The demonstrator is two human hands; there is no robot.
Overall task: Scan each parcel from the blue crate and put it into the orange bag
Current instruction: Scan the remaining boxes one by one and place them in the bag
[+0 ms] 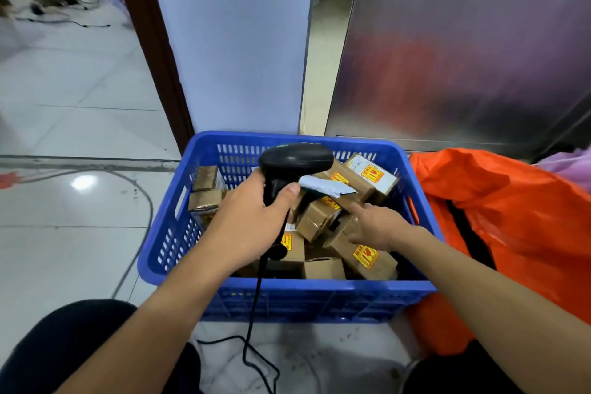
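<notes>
Step in hand: picking the next parcel; nothing is lifted yet.

- My left hand [252,217]: wrapped round the handle of the scanner [295,158], head held above the crate's middle.
- My right hand [374,227]: open, palm down, forefinger stretched toward the grey mailer [326,189]; it holds nothing.
- Blue crate [319,289]: on the floor between my knees, brown boxes [319,217] heaped crookedly inside.
- Orange bag [511,217]: against the crate's right wall, its dark opening [463,233] facing up.

Next move, as I judge it: pinch one parcel, turn its label to the scanner, then carry it right over the rim.

Room: open air above the crate; the scanner's cable [256,297] hangs over the near rim and might snag.
</notes>
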